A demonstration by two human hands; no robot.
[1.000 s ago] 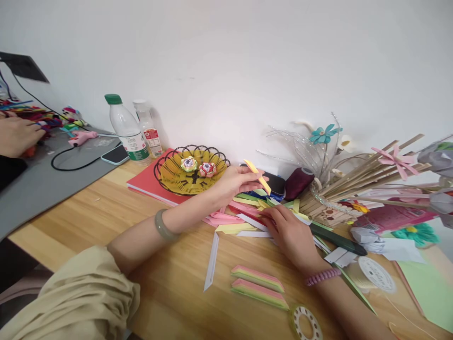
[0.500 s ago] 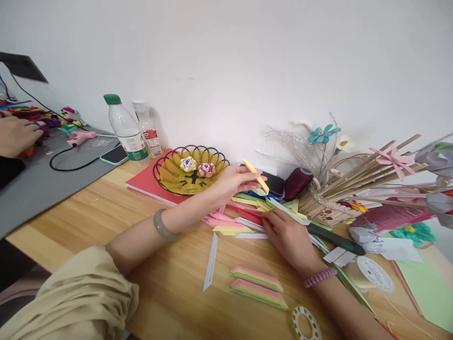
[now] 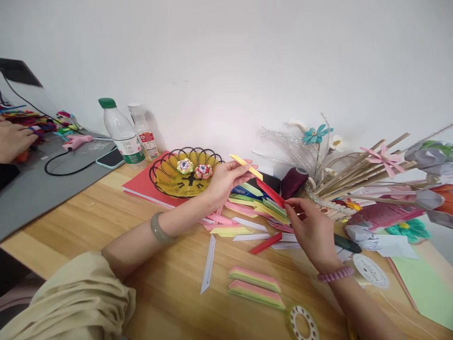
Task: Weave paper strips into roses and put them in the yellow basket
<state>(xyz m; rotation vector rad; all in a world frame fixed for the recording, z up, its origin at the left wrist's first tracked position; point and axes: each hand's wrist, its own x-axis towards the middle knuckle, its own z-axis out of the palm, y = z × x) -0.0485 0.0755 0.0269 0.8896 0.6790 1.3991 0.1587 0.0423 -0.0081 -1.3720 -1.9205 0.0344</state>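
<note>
Between the thumb and fingers of my left hand (image 3: 228, 178) is a folded yellow paper strip (image 3: 247, 166), held above the heap. My right hand (image 3: 309, 229) pinches the end of a folded red paper strip (image 3: 272, 192), whose far tip points up toward the yellow one. Under both hands lies a loose heap of folded paper strips (image 3: 226, 230) in pink, yellow, green and white. Another red strip (image 3: 265, 243) rests at the heap's near edge. Closer to me are two pink-and-green strip stacks (image 3: 255, 293) and a single white strip (image 3: 208, 264).
A yellow woven basket (image 3: 166, 177) with two paper flowers stands on a red book at the left, near two bottles (image 3: 122, 137). Craft sticks and flowers (image 3: 357, 174) fill the right side, with a thread spool (image 3: 371, 271) and tape roll (image 3: 300, 323). Another person's hand (image 3: 16, 141) is far left.
My right hand has lifted the red strip out of the heap and moved up and right with it. A second red strip now shows at the heap's edge. My left hand keeps the yellow strip.
</note>
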